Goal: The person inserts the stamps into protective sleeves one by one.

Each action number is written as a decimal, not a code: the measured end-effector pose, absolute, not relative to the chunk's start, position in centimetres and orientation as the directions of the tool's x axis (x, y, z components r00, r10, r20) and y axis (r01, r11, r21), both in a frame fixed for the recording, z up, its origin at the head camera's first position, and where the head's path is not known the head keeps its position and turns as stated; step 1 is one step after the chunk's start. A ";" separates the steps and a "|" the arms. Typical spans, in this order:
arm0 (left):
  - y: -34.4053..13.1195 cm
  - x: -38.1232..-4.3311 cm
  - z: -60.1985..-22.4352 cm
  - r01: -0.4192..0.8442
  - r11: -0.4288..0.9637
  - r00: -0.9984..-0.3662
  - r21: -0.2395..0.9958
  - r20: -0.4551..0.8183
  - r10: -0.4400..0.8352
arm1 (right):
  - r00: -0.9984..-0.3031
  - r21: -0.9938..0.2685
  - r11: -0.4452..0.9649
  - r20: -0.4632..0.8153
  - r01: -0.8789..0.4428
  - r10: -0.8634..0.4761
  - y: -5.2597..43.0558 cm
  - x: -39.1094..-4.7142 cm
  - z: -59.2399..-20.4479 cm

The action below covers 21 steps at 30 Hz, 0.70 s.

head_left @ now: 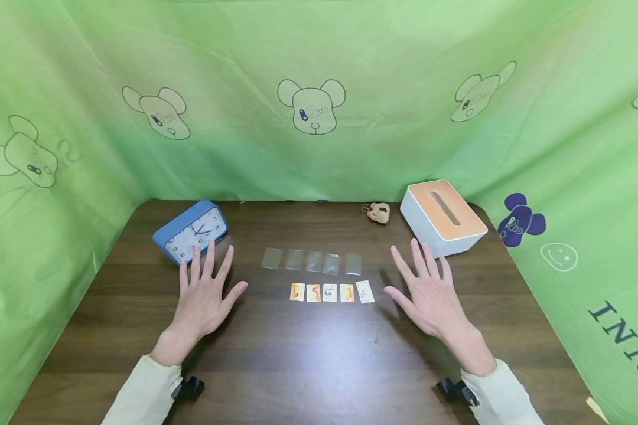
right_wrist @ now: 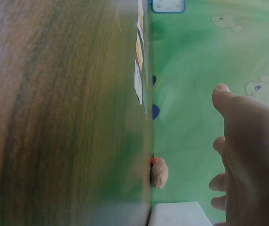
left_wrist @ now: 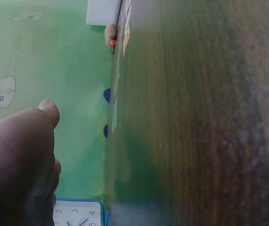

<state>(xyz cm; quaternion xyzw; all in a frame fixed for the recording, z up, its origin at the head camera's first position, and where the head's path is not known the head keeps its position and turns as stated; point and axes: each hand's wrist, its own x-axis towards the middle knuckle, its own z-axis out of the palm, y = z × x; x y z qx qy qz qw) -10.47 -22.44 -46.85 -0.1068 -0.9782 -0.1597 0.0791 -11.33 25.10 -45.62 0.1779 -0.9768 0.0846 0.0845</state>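
Both hands hover over the dark wooden table, palms down, fingers spread. The left hand holds nothing; its fingertips overlap the lower edge of a blue clock in the head view. Likewise the right hand holds nothing, its fingers pointing towards a tissue box with a wood-toned lid. Between the hands lies a row of several small clear plastic sleeves. Just nearer is a row of small printed cards, some orange, some white; the rightmost card sits slightly tilted.
A small tan trinket with a reddish cord lies at the table's back, left of the tissue box. Green cloth printed with bear faces hangs behind and beside the table.
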 end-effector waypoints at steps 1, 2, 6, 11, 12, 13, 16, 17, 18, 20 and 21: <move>-22.5 -10.5 -46.9 0.233 0.926 -0.965 0.297 0.188 0.183 | -0.920 -0.134 0.921 0.202 -0.366 -0.336 25.1 -11.3 -45.6; -22.5 -10.5 -46.9 0.232 0.926 -0.965 0.298 0.187 0.182 | -0.917 -0.132 0.919 0.210 -0.371 -0.340 25.0 -11.4 -45.6; -22.5 -10.5 -47.0 0.234 0.921 -0.964 0.311 0.194 0.179 | -0.900 -0.130 0.909 0.251 -0.396 -0.356 24.9 -11.5 -45.8; -22.3 -10.6 -47.1 0.237 0.909 -0.964 0.342 0.202 0.175 | -0.887 -0.138 0.901 0.285 -0.412 -0.363 24.7 -11.6 -46.0; -22.2 -10.6 -47.1 0.236 0.907 -0.964 0.349 0.199 0.174 | -0.886 -0.139 0.899 0.287 -0.414 -0.364 24.6 -11.6 -46.0; -22.1 -10.7 -47.2 0.233 0.905 -0.966 0.357 0.195 0.171 | -0.884 -0.142 0.897 0.290 -0.419 -0.367 24.5 -11.6 -46.1; -21.8 -10.8 -47.4 0.223 0.901 -0.970 0.372 0.175 0.168 | -0.877 -0.159 0.886 0.297 -0.436 -0.379 24.2 -11.5 -46.2; -21.7 -10.8 -47.4 0.217 0.900 -0.972 0.377 0.165 0.165 | -0.874 -0.164 0.882 0.299 -0.442 -0.383 24.1 -11.5 -46.2; -21.6 -10.8 -47.5 0.215 0.899 -0.973 0.382 0.160 0.165 | -0.871 -0.169 0.877 0.300 -0.449 -0.388 24.0 -11.5 -46.3; -21.2 -10.8 -47.6 0.211 0.894 -0.975 0.394 0.154 0.162 | -0.867 -0.177 0.871 0.305 -0.459 -0.395 23.7 -11.4 -46.4; -21.1 -10.8 -47.6 0.210 0.890 -0.975 0.404 0.153 0.161 | -0.865 -0.177 0.869 0.307 -0.462 -0.397 23.6 -11.4 -46.4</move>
